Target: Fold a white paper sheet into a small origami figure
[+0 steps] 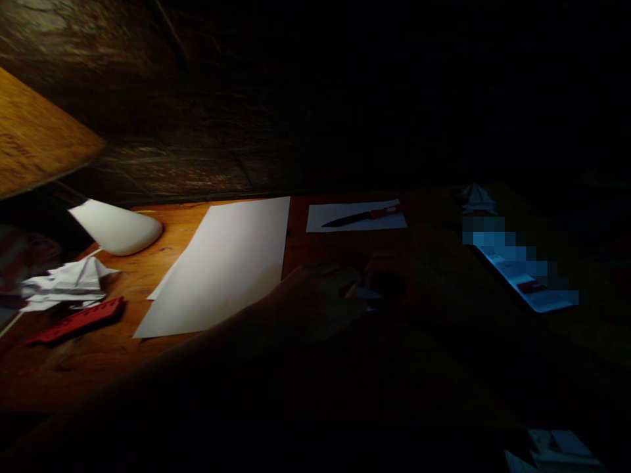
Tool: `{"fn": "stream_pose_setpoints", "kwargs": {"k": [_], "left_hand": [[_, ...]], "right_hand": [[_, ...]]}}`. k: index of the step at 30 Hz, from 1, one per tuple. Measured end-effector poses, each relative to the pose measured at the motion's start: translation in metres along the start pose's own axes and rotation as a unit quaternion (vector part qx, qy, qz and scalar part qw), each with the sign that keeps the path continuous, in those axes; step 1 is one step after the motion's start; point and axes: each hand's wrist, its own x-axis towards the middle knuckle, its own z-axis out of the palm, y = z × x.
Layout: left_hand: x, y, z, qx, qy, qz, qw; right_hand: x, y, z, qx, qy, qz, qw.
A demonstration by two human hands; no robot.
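The scene is very dark. My left hand [320,299] reaches in from the lower left and rests on the wooden table [148,355], its fingers curled together. At its fingertips lies a small pale paper piece [365,293], which it seems to pinch. A dim shape just to the right of that piece may be my right hand [401,279]; its fingers are lost in shadow. A large white sheet [227,263] lies just left of my left hand.
A white lamp head [118,226] lights the left side. Below it are a folded paper figure [69,279] and a flat red object [79,320]. Farther back, a red-handled knife [362,215] lies on a small sheet [389,222]. At right a phone [537,289] glows beside another folded paper [476,197].
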Motion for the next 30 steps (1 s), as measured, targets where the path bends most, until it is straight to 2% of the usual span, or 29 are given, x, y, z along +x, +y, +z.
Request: {"fn": "stream_pose_setpoints", "kwargs": {"k": [4,11,15,20,25,30], "left_hand": [[-0.001,-0.003,-0.003,-0.012,-0.007,0.006,1.000],[-0.003,-0.006,-0.008,-0.037,-0.027,0.026,0.999],[-0.003,-0.006,-0.006,-0.048,-0.035,0.002,0.998],[-0.001,-0.010,-0.003,-0.056,-0.012,0.028,0.998],[-0.003,-0.011,-0.004,-0.108,-0.027,-0.002,0.994],[-0.003,-0.010,0.000,-0.108,-0.003,-0.001,0.994]], "right_hand": [[0.001,-0.008,-0.009,-0.003,-0.024,0.000,1.000],[0.000,-0.009,-0.016,0.005,-0.060,-0.005,0.998],[-0.001,-0.010,-0.019,0.009,-0.063,0.003,0.998],[0.000,-0.010,-0.018,0.017,-0.064,0.010,0.998],[0.000,-0.005,-0.013,0.030,-0.054,-0.002,0.998],[0.000,-0.002,-0.009,0.033,-0.045,-0.008,0.998]]}}
